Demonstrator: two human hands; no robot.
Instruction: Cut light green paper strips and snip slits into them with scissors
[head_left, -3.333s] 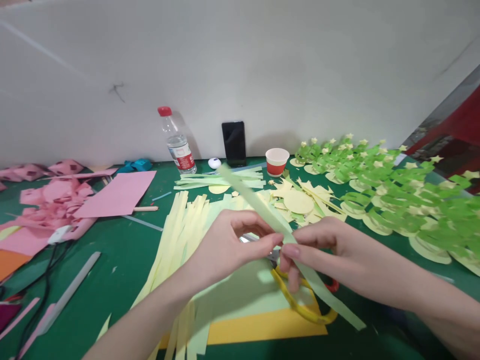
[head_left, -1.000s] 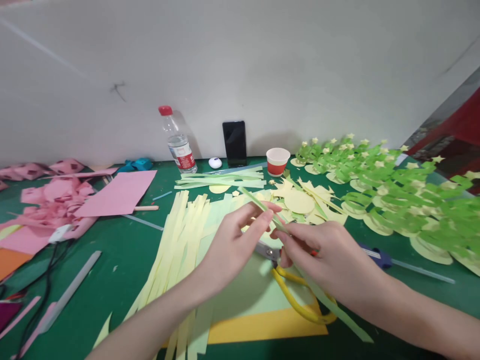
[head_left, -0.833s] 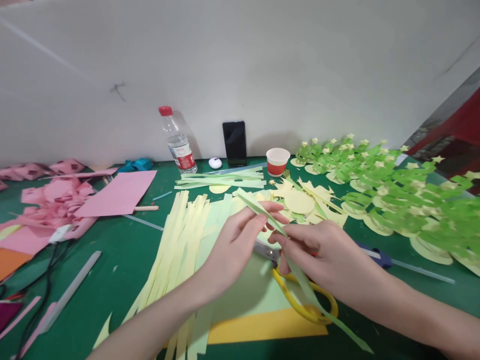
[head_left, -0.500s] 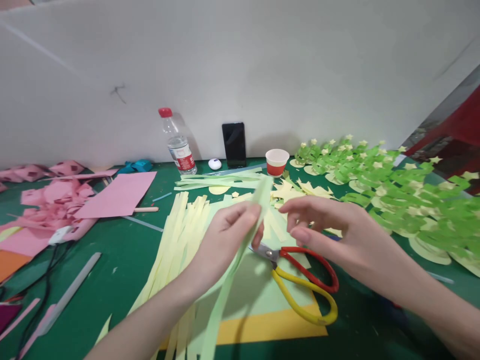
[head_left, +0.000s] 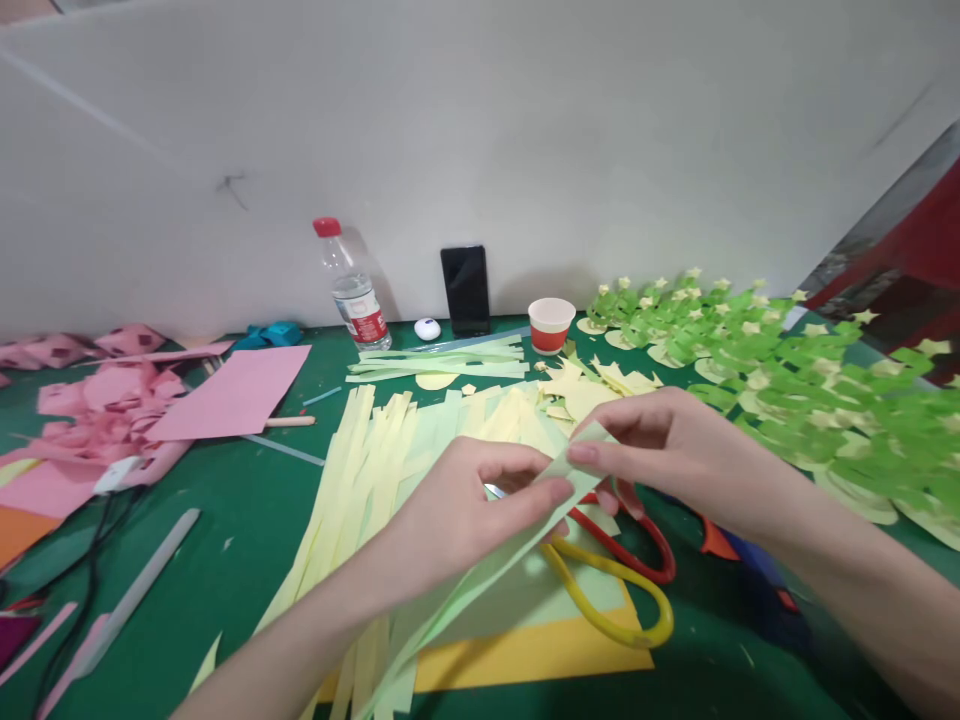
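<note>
Between fingers (head_left: 541, 500), paper strip (head_left: 514, 548), scissors (head_left: 631, 545) partly hidden

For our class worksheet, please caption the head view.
The left hand and right hand pinch a long pale-green paper strip above red-and-yellow-handled metal scissors.

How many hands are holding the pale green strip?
2: the right hand, at the upper end of the strip, and the left hand, lower along it. No others in view.

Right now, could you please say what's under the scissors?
Pale green paper, a yellow-orange sheet and the table show beneath the handles. The left hand and paper strip mostly hide the blades and anything beneath.
</note>
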